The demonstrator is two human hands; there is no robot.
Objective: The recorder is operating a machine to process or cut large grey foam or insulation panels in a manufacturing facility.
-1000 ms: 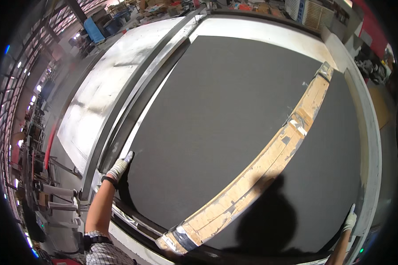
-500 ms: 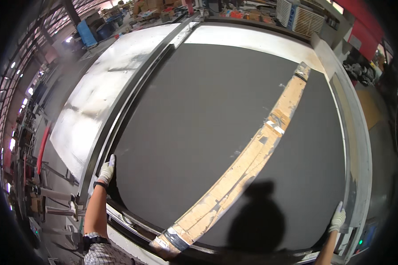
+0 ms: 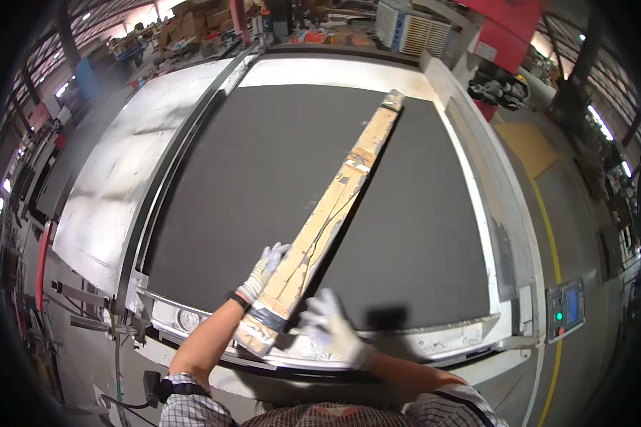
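A long, narrow wooden board [image 3: 338, 206], worn and wrapped with tape at both ends, lies diagonally across a large dark flat bed [image 3: 249, 171]. My left hand [image 3: 265, 269], in a white glove, rests its fingers against the left edge of the board near its taped near end. My right hand [image 3: 331, 324], also gloved, hovers blurred just right of that end with its fingers spread, holding nothing.
A shiny metal sheet [image 3: 121, 178] runs along the left of the bed. A pale frame [image 3: 477, 199] borders the right side, with a small control panel with a screen [image 3: 566, 309] at the near right corner. Crates and machines stand at the far end.
Both hands have left the outer edges of the bed and come together at the near end of the board. The view has swung so the board sits more centrally.
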